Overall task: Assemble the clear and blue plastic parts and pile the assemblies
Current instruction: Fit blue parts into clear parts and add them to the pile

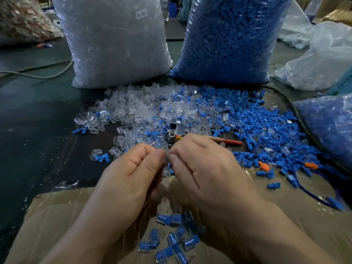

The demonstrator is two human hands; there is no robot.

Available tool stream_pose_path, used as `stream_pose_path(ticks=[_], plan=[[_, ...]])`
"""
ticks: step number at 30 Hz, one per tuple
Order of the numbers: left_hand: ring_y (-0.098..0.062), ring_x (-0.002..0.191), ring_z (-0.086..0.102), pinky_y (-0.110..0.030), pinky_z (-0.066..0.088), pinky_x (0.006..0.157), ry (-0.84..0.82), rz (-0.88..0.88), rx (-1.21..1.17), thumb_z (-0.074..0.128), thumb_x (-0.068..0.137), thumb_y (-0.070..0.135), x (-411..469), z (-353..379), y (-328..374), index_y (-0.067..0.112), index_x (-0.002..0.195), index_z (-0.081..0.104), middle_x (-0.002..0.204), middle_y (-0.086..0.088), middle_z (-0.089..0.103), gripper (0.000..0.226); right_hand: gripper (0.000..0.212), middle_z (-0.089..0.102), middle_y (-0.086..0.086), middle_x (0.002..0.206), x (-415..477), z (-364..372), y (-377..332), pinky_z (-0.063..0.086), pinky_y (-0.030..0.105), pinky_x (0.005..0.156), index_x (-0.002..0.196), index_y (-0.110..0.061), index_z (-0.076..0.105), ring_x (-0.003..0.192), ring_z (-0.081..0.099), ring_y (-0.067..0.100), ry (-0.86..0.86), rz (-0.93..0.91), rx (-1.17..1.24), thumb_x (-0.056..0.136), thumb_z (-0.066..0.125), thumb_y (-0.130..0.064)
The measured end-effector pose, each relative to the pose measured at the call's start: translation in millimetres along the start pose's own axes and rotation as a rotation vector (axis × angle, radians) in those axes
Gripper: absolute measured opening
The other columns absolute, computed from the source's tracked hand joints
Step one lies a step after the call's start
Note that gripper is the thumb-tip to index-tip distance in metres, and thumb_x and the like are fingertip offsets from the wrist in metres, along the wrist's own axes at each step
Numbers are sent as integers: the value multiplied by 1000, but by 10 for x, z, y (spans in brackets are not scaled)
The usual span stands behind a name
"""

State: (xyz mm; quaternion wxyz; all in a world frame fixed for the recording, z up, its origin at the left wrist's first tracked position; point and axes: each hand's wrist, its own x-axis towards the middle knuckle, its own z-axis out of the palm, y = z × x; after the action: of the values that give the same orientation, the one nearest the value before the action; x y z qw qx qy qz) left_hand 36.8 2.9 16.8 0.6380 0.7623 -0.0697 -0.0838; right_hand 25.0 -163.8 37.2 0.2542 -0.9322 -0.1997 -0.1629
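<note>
Head view: a clear part (167,169), seemingly with blue inside, is pinched between the left hand (133,176) and right hand (205,168) above piled assemblies (171,237).

A loose heap of clear plastic parts (133,109), small see-through caps lying every way, spreads across the centre-left of the frame, and it mingles on its right edge with a wider scatter of blue plastic parts (257,126), ribbed plugs with flat tabs, that fills the centre-right. Low in the frame, just right of centre, lies a small pile of assemblies (171,235), each a blue piece seated inside a clear shell, tumbled at different angles on brown cardboard. One more clear part (167,169) shows at mid-frame, upright.
</note>
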Motion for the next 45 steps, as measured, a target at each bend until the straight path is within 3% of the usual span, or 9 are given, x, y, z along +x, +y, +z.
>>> stream_pose_path(ticks=[5, 10, 13, 17, 21, 24, 28, 35, 45], plan=[[-8, 63, 67, -18, 52, 53, -122, 292, 212, 62, 84, 56, -21, -95, 21, 42, 96, 68, 76, 9, 71, 19, 27, 49, -6, 57, 32, -168, 0, 35, 36, 51, 63, -19, 52, 54, 44, 12, -370, 603, 779, 84, 47, -35], [1, 78, 67, -18, 53, 64, -336, 188, 614, 71, 83, 54, 0, -188, 30, 48, 94, 65, 89, 25, 69, 15, 22, 63, -9, 73, 12, -204, 50, 54, 40, 64, 82, -23, 60, 66, 58, 9, -437, 367, 76, 90, 50, -41], [5, 84, 61, -18, 49, 67, -395, 266, 737, 54, 70, 67, 13, -127, 28, 48, 99, 59, 95, 30, 62, 36, 15, 61, -8, 83, 6, -188, -4, 48, 36, 67, 89, -27, 57, 79, 57, 15, -580, 228, -103, 92, 49, -39], [7, 81, 61, -19, 50, 67, -470, 296, 748, 56, 73, 66, -18, -93, 65, 42, 95, 64, 91, 29, 62, 33, 15, 56, -8, 76, 8, -240, -8, 37, 29, 53, 82, -26, 56, 71, 53, 11, -755, 169, -152, 89, 52, -38], [8, 78, 60, -19, 45, 56, -130, 217, 830, 53, 74, 66, 3, -148, 27, 48, 91, 59, 89, 35, 62, 26, 18, 58, -10, 82, -4, -127, 53, 49, 34, 67, 88, -28, 55, 77, 55, 13, -587, 225, -178, 91, 50, -45], [2, 71, 58, -20, 44, 61, 66, 123, 948, 56, 75, 66, 62, -172, -38, 49, 92, 52, 80, 22, 60, 24, 28, 52, -12, 92, -6, 32, 117, 47, 37, 69, 101, -34, 51, 81, 52, 16, -431, 235, -246, 91, 48, -60], [2, 90, 52, -24, 48, 78, 38, 122, 1070, 55, 85, 60, 106, -85, -68, 48, 119, 57, 103, 26, 52, 36, 29, 37, -10, 88, 45, 191, 151, 33, 35, 59, 105, -34, 51, 74, 41, 19, -360, 199, -266, 93, 45, -59], [-7, 100, 56, -32, 50, 86, 33, 151, 1034, 58, 92, 44, 123, 1, -50, 42, 114, 65, 104, 18, 61, 23, 23, 48, -10, 88, 73, 251, 189, 39, 35, 61, 106, -33, 58, 84, 57, 19, -317, 127, -225, 97, 42, -47], [1, 73, 57, -26, 49, 66, 122, 128, 902, 57, 91, 40, 140, -5, -67, 37, 91, 63, 78, 20, 62, 7, 16, 56, -9, 98, 54, 243, 191, 37, 34, 63, 107, -33, 54, 84, 57, 19, -224, 158, -104, 93, 51, -42]])
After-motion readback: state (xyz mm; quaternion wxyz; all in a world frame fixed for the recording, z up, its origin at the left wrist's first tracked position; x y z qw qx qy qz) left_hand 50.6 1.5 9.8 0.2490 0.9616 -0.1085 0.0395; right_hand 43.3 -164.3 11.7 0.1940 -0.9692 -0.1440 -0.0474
